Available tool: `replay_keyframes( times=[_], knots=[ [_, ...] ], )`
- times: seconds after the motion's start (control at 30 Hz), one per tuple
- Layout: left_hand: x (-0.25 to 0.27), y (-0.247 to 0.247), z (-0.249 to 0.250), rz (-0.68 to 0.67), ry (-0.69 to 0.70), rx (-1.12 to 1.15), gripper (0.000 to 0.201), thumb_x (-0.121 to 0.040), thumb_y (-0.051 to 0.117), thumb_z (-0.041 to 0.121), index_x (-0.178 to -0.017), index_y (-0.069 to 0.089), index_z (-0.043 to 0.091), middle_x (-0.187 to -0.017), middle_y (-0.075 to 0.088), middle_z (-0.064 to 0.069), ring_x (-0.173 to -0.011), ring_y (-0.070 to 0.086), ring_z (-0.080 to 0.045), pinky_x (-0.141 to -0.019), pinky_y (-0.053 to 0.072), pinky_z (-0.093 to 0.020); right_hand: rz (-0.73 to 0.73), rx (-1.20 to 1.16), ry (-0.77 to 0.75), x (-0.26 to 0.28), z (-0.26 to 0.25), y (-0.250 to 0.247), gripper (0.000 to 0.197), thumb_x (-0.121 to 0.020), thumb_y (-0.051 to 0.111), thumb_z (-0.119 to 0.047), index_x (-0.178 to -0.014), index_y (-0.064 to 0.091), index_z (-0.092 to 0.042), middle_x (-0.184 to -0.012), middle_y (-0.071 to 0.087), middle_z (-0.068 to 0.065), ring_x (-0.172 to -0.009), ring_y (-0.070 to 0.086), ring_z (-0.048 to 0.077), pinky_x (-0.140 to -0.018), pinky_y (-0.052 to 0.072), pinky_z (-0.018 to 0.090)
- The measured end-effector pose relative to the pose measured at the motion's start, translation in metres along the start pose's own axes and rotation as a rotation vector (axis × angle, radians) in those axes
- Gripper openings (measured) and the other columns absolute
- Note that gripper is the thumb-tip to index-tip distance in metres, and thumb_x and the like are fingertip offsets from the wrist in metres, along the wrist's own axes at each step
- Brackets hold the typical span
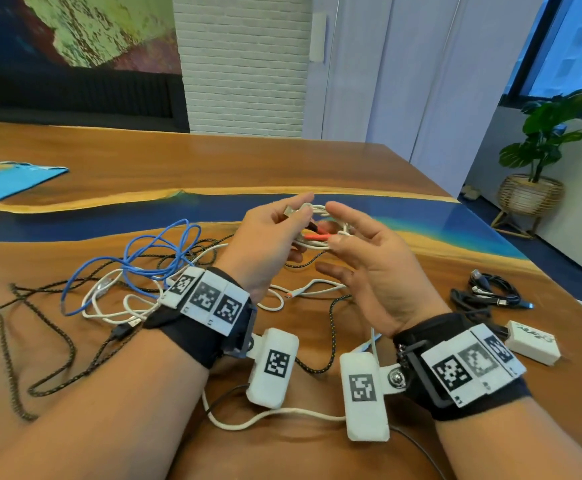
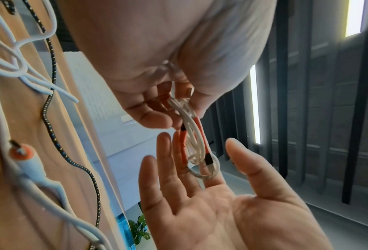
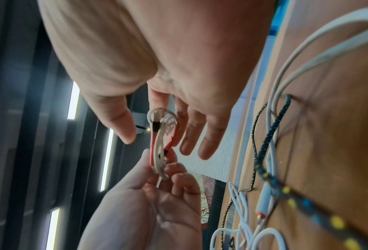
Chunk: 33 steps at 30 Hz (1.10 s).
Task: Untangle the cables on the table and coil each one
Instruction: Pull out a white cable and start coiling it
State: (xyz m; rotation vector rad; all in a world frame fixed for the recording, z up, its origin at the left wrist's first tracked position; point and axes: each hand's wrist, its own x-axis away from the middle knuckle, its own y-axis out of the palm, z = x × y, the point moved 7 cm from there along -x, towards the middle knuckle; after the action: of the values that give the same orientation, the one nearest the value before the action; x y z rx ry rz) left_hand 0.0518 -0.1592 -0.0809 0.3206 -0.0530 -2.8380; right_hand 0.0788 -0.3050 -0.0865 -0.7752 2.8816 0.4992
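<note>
A small coil of white cable with orange plug ends (image 1: 317,234) is held up above the table between both hands. My left hand (image 1: 291,216) pinches the coil's left side with curled fingers and thumb, seen also in the left wrist view (image 2: 174,108). My right hand (image 1: 340,225) is spread open, its straight fingers (image 2: 178,162) lying against the coil (image 2: 194,143) without closing on it. From the right wrist, the coil (image 3: 159,145) hangs between both hands. Left of the hands, a tangle lies on the table: a blue cable (image 1: 158,251), a white cable (image 1: 109,306) and a black braided cable (image 1: 9,341).
A coiled black cable (image 1: 490,292) and a white charger block (image 1: 532,344) lie at the right, near the table edge. Another white cable with an orange tip (image 1: 293,294) runs under my hands. Blue paper (image 1: 5,185) lies at far left. The wooden table (image 1: 213,161) stretches beyond.
</note>
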Motion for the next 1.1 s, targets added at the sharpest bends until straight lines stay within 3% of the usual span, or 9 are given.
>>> replay_keyframes(
  times=[0.17, 0.3, 0.37, 0.43, 0.5, 0.57, 0.67, 0.8, 1.1],
  knots=[
    [0.004, 0.011, 0.001, -0.065, 0.018, -0.112, 0.032, -0.105, 0.056, 0.029, -0.136, 0.064, 0.029, -0.101, 0.075, 0.002, -0.086, 0.062, -0.016, -0.068, 0.054, -0.030, 0.260, 0.006, -0.004, -0.002, 0.000, -0.021, 0.009, -0.096, 0.063, -0.010, -0.100, 0.065, -0.017, -0.092, 0.077, 0.005, -0.084, 0.069, 0.020, -0.066, 0.050, 0.034],
    [0.003, 0.009, 0.002, -0.048, 0.047, -0.194, 0.026, -0.104, 0.057, 0.036, -0.125, 0.072, 0.037, -0.091, 0.071, -0.018, -0.082, 0.055, -0.021, -0.075, 0.048, -0.034, 0.405, 0.101, -0.035, 0.001, 0.000, -0.033, 0.024, -0.091, 0.071, -0.009, -0.107, 0.058, -0.022, -0.097, 0.078, 0.006, -0.080, 0.065, 0.018, -0.057, 0.043, 0.030],
    [0.002, 0.003, 0.007, -0.015, 0.045, -0.178, 0.024, -0.104, 0.057, 0.032, -0.120, 0.075, 0.031, -0.082, 0.072, -0.001, -0.074, 0.062, -0.007, -0.072, 0.048, -0.020, 0.383, 0.103, -0.014, 0.000, 0.000, -0.032, 0.031, -0.093, 0.069, -0.007, -0.117, 0.060, -0.025, -0.091, 0.078, 0.002, -0.066, 0.062, 0.010, -0.049, 0.041, 0.025],
    [-0.002, -0.008, 0.009, 0.053, 0.035, -0.187, 0.021, -0.103, 0.059, 0.032, -0.106, 0.080, 0.031, -0.086, 0.070, 0.009, -0.076, 0.061, -0.001, -0.076, 0.051, -0.024, 0.363, 0.001, -0.010, -0.002, -0.003, -0.033, 0.030, -0.096, 0.063, -0.001, -0.120, 0.065, -0.018, -0.086, 0.073, 0.005, -0.057, 0.055, 0.008, -0.044, 0.040, 0.022],
    [-0.004, -0.018, 0.010, 0.092, 0.014, -0.188, 0.023, -0.102, 0.060, 0.034, -0.095, 0.082, 0.031, -0.087, 0.065, 0.005, -0.082, 0.055, -0.011, -0.081, 0.051, -0.034, 0.363, -0.124, -0.009, -0.003, -0.006, -0.037, 0.023, -0.098, 0.059, 0.001, -0.117, 0.068, -0.009, -0.084, 0.070, 0.007, -0.058, 0.054, 0.009, -0.046, 0.045, 0.020],
    [-0.005, -0.021, 0.007, 0.081, -0.029, -0.134, 0.026, -0.103, 0.059, 0.028, -0.095, 0.083, 0.024, -0.083, 0.061, 0.001, -0.078, 0.054, -0.015, -0.071, 0.049, -0.032, 0.356, -0.178, -0.017, -0.003, -0.009, -0.039, 0.019, -0.100, 0.056, 0.000, -0.113, 0.068, -0.007, -0.081, 0.069, 0.006, -0.061, 0.056, 0.009, -0.053, 0.053, 0.020],
    [-0.006, -0.023, 0.003, 0.058, -0.096, -0.043, 0.018, -0.101, 0.063, 0.019, -0.106, 0.079, 0.014, -0.078, 0.057, 0.001, -0.068, 0.054, -0.014, -0.061, 0.049, -0.027, 0.338, -0.178, -0.044, -0.002, -0.010, -0.037, 0.019, -0.101, 0.053, -0.001, -0.110, 0.069, -0.008, -0.077, 0.068, 0.004, -0.063, 0.055, 0.009, -0.056, 0.055, 0.020],
    [-0.008, -0.026, -0.003, 0.062, -0.138, 0.082, 0.025, -0.097, 0.067, 0.011, -0.122, 0.070, 0.010, -0.075, 0.064, 0.002, -0.061, 0.056, -0.013, -0.061, 0.052, -0.026, 0.323, -0.181, -0.083, -0.003, -0.013, -0.034, 0.021, -0.102, 0.052, 0.000, -0.111, 0.069, -0.008, -0.078, 0.068, 0.004, -0.063, 0.054, 0.010, -0.055, 0.053, 0.021],
    [-0.006, -0.031, 0.004, 0.119, -0.138, 0.145, 0.011, -0.097, 0.061, 0.003, -0.095, 0.069, 0.010, -0.074, 0.057, -0.003, -0.060, 0.051, -0.016, -0.066, 0.049, -0.030, 0.313, -0.085, -0.082, -0.001, -0.009, -0.032, 0.020, -0.101, 0.053, 0.001, -0.108, 0.070, -0.008, -0.082, 0.069, 0.008, -0.065, 0.058, 0.012, -0.057, 0.055, 0.024]
  ],
)
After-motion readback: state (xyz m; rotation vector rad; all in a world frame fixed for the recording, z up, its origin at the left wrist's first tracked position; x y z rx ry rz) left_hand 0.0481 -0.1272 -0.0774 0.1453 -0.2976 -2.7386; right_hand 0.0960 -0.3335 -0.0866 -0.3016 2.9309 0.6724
